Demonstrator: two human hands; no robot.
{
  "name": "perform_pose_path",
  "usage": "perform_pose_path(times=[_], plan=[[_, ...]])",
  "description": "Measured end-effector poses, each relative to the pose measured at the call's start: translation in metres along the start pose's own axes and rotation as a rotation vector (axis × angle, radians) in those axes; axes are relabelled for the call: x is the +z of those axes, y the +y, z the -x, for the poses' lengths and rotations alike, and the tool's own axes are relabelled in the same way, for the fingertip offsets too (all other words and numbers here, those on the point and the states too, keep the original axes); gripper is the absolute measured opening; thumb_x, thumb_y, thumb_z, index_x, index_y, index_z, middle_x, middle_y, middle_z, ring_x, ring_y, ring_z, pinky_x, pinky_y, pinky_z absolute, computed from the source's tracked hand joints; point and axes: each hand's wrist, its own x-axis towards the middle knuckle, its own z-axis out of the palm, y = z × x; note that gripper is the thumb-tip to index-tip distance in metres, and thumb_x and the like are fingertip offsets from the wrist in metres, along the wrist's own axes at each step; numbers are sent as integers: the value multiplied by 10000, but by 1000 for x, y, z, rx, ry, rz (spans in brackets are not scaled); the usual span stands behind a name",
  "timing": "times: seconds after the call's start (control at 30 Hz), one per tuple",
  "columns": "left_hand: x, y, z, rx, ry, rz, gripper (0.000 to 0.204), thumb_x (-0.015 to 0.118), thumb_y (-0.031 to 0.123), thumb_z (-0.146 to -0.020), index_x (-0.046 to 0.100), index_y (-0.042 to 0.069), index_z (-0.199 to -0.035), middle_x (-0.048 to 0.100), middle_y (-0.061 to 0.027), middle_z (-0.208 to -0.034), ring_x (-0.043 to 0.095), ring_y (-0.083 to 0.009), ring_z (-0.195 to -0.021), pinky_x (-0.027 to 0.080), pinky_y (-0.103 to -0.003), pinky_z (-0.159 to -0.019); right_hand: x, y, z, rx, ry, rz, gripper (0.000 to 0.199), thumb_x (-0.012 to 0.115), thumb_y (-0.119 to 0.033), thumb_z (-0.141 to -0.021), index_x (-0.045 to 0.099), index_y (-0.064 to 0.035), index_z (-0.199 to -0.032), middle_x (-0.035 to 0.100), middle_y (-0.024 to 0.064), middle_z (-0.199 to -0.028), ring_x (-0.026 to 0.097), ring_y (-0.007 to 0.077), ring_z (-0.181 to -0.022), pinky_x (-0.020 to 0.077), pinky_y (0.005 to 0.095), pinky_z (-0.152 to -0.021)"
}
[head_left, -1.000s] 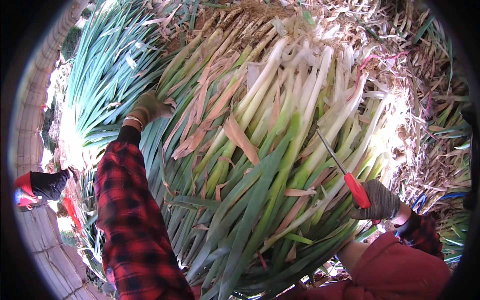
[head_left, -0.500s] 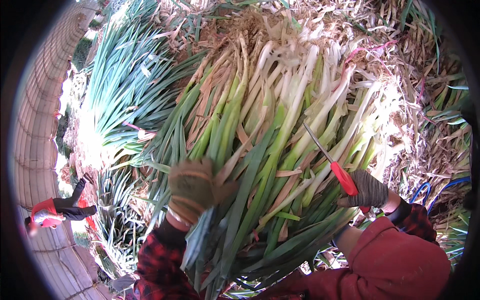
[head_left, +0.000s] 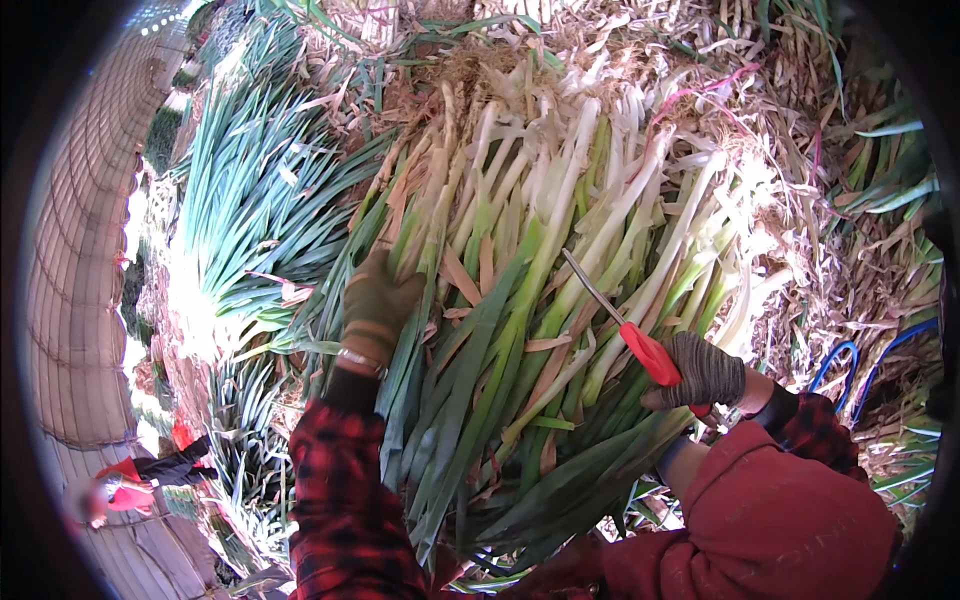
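Left hand (head_left: 378, 303), gloved, at frame centre-left, grips stalks of the leek bundle (head_left: 520, 330). Right hand (head_left: 703, 372), lower right, clenches a red-handled knife (head_left: 622, 327) over the bundle.

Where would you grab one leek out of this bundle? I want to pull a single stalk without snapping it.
Judging by the pose, grip a leek on its firm white shank, coming from the far, root end. The shanks there fan apart and look stiff; the green leaves near the left hand overlap and would likely tear. Keep clear of the knife in the right hand.

Straw-strewn ground (head_left: 800, 130); leek pile (head_left: 520, 300), second bundle (head_left: 240, 210).
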Motion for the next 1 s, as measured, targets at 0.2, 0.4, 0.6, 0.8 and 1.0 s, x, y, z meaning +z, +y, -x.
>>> perform_pose_path(times=[0.2, 0.4, 0.6, 0.8, 1.0], plan=[[-76, 38, 53, -184, -168, 305, 579, 775, 335, -787, 590, -43, -1185, 673, -195, -884, 670, -317, -776, 527, -381, -709, 0, 24, 3, -6, 20, -21, 604, 812, -551, -681, 596, -3, -817, 565, 151, -677, 593, 301, -658, 456, 409, -629], [-232, -96, 126, -103, 97, -708, 318, 631, 362, -926, 626, 60, -1023, 680, -176, -835, 652, -387, -706, 496, -473, -613, -3, 4, 14, 178, 4, -111, 340, 787, -295, -631, 610, -57, -797, 575, 46, -774, 553, 191, -711, 465, 334, -672], [-282, -254, 372, -952, -67, -536, 473, 755, 316, -828, 607, 25, -1170, 704, -151, -917, 671, -273, -829, 520, -390, -717, 20, 6, -6, 20, 23, -204, 331, 749, -295, -579, 540, -40, -604, 489, 11, -537, 460, 116, -532, 376, 286, -520], [-242, -241, 360, -940, -570, -173, 697, 846, 165, -729, 509, 23, -1322, 701, -120, -1048, 657, -220, -961, 522, -342, -853, 17, 18, -6, 57, -65, -181, 477, 841, -403, -634, 535, -38, -654, 476, 21, -589, 460, 137, -585, 379, 320, -561], [-144, -198, 203, -392, 322, 84, 244, 701, 128, -865, 659, 28, -1083, 684, -53, -857, 617, -111, -753, 516, -271, -705, 16, 13, -2, 29, 46, 29, 460, 802, -421, -636, 588, -18, -689, 545, 78, -578, 549, 230, -554, 437, 371, -560]])
